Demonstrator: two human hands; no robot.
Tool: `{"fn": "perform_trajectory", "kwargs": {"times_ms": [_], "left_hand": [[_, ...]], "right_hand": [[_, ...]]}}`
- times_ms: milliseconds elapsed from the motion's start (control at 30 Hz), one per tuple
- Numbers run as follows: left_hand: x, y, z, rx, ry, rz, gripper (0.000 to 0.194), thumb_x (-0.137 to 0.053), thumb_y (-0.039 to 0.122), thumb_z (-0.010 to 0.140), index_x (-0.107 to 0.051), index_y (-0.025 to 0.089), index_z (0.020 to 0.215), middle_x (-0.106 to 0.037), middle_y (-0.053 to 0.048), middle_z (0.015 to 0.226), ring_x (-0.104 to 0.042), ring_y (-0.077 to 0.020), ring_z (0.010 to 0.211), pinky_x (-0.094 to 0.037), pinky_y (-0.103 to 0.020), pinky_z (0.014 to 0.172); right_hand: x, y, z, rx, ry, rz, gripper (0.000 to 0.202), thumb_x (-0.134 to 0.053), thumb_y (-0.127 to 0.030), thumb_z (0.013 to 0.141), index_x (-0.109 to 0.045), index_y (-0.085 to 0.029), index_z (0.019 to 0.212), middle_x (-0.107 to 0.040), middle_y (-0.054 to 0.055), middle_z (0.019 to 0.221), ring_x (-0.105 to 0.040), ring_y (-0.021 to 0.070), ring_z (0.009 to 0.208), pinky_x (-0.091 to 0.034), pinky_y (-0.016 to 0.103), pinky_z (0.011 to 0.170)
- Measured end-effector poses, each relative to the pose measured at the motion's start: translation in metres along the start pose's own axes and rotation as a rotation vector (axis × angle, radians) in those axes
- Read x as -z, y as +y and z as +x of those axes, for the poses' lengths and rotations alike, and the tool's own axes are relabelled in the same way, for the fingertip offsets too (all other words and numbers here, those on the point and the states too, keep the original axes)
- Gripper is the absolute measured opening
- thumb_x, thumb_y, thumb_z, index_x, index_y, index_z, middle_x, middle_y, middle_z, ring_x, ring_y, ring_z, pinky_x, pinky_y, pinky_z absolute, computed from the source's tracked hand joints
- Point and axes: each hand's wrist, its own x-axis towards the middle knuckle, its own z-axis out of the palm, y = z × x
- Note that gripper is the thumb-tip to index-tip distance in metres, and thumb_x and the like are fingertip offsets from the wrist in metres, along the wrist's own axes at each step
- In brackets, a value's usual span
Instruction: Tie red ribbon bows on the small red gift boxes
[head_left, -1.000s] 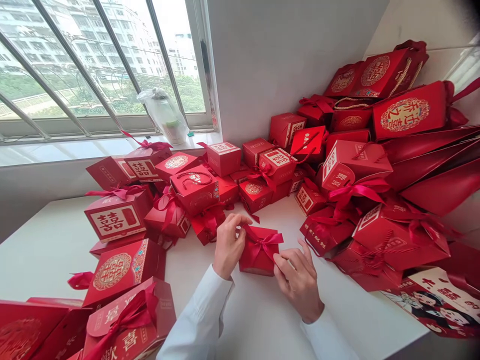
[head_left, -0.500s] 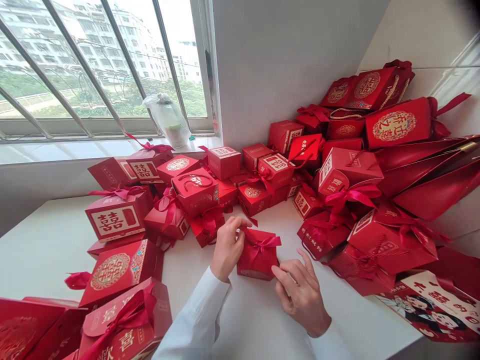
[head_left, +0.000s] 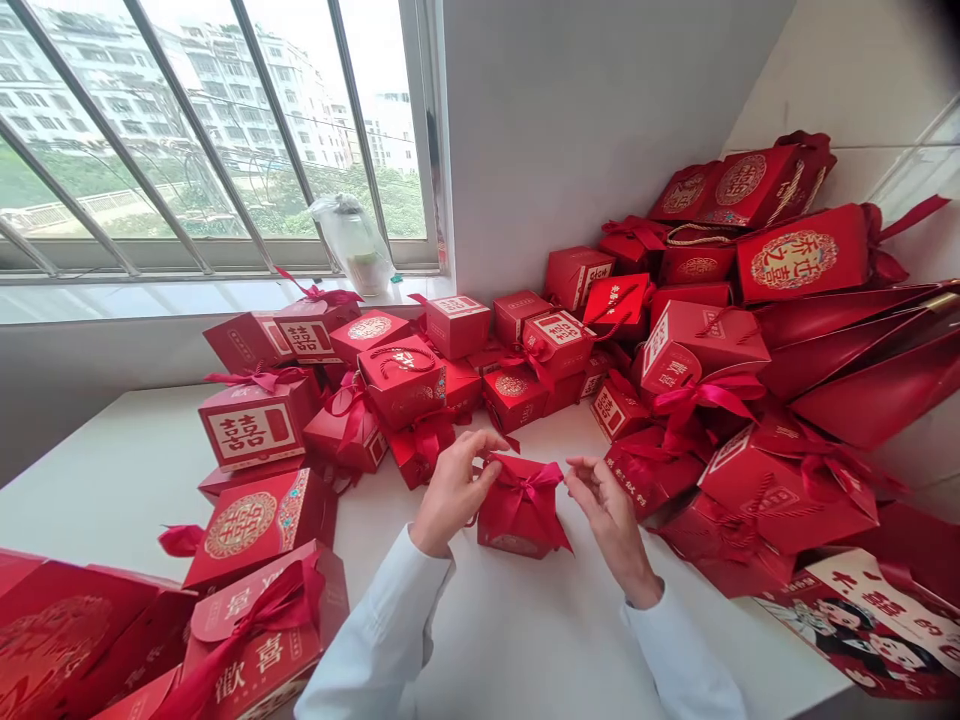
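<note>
A small red gift box [head_left: 517, 545] stands on the white table between my hands, a pink-red ribbon [head_left: 529, 485] tied in a bow across its top. My left hand [head_left: 456, 492] is at the box's upper left, thumb and forefinger pinched on the bow's left side; the fingers partly hide that side. On the right, my right hand [head_left: 609, 510] has thumb and forefinger closed at the tip of the bow's right loop. One ribbon tail hangs down over the box's right front edge.
Red gift boxes [head_left: 247, 435] are piled to the left, more boxes [head_left: 559, 345] behind, and a tall heap [head_left: 784, 480] on the right. A printed bag [head_left: 885, 620] lies at the table's right edge. A plastic-wrapped cup [head_left: 360, 250] stands on the sill by the barred window.
My right hand has moved up from the box's lower right corner to the bow's right loop, its fingers coming together. The left hand stays at the bow's left side. The view has shifted slightly.
</note>
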Motion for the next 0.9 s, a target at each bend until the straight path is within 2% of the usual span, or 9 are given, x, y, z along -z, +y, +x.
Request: {"fn": "perform_trajectory", "kwargs": {"times_ms": [100,200,467,600,700,800,900], "left_hand": [[0.001,0.000,-0.001,-0.031,-0.039,0.061,0.020,-0.048,0.014,0.080,-0.064,0.019,0.090,-0.065,-0.005,0.096,-0.062,-0.0169,0.086,-0.049,-0.022,0.061],[-0.002,0.002,-0.001,-0.055,-0.038,0.083,0.022,-0.046,0.012,0.079,-0.064,0.019,0.088,-0.065,-0.004,0.093,-0.062,-0.0162,0.083,-0.049,-0.023,0.063],[-0.016,0.005,-0.001,-0.139,0.009,0.177,0.034,-0.041,-0.001,0.071,-0.065,0.019,0.083,-0.069,-0.003,0.087,-0.063,-0.0157,0.081,-0.049,-0.027,0.075],[-0.015,0.005,-0.001,-0.137,0.000,0.188,0.033,-0.040,0.000,0.073,-0.065,0.019,0.083,-0.068,-0.002,0.085,-0.063,-0.0150,0.080,-0.049,-0.025,0.073],[-0.013,0.008,-0.001,-0.146,-0.052,0.203,0.030,-0.042,0.002,0.075,-0.065,0.019,0.084,-0.068,-0.002,0.085,-0.063,-0.0149,0.077,-0.048,-0.024,0.070],[-0.014,0.010,0.000,-0.148,-0.101,0.220,0.028,-0.043,0.003,0.076,-0.065,0.019,0.082,-0.068,-0.002,0.082,-0.062,-0.0150,0.075,-0.047,-0.024,0.067],[-0.016,0.009,0.000,-0.143,-0.106,0.232,0.027,-0.043,0.003,0.075,-0.064,0.019,0.081,-0.068,-0.002,0.083,-0.063,-0.0159,0.077,-0.048,-0.025,0.069]], "right_hand": [[-0.003,0.000,0.013,0.066,-0.075,-0.003,0.029,-0.060,-0.035,0.080,-0.056,-0.018,0.103,-0.064,0.005,0.088,-0.062,0.0194,0.080,-0.050,0.034,0.076],[-0.004,-0.003,0.019,0.106,-0.110,-0.038,0.018,-0.057,-0.030,0.080,-0.059,-0.018,0.092,-0.066,0.004,0.082,-0.062,0.0187,0.075,-0.050,0.032,0.072],[-0.016,-0.008,0.026,0.105,-0.025,-0.077,0.012,-0.048,-0.024,0.080,-0.060,-0.020,0.082,-0.066,0.002,0.078,-0.061,0.0182,0.072,-0.048,0.029,0.068],[-0.016,-0.005,0.028,0.088,-0.004,-0.064,0.017,-0.047,-0.024,0.081,-0.059,-0.020,0.093,-0.064,0.001,0.076,-0.060,0.0173,0.070,-0.048,0.030,0.069],[-0.007,-0.002,0.021,0.052,0.000,0.029,0.029,-0.055,-0.024,0.077,-0.053,-0.019,0.106,-0.060,0.001,0.079,-0.060,0.0175,0.075,-0.049,0.032,0.075],[0.005,0.000,0.005,0.000,-0.010,0.152,0.031,-0.062,-0.030,0.078,-0.051,-0.020,0.105,-0.060,0.002,0.085,-0.060,0.0180,0.080,-0.049,0.033,0.078],[0.008,0.001,-0.010,-0.099,-0.106,0.222,0.029,-0.061,-0.038,0.082,-0.053,-0.019,0.102,-0.061,0.002,0.082,-0.060,0.0178,0.077,-0.049,0.031,0.073]]}}
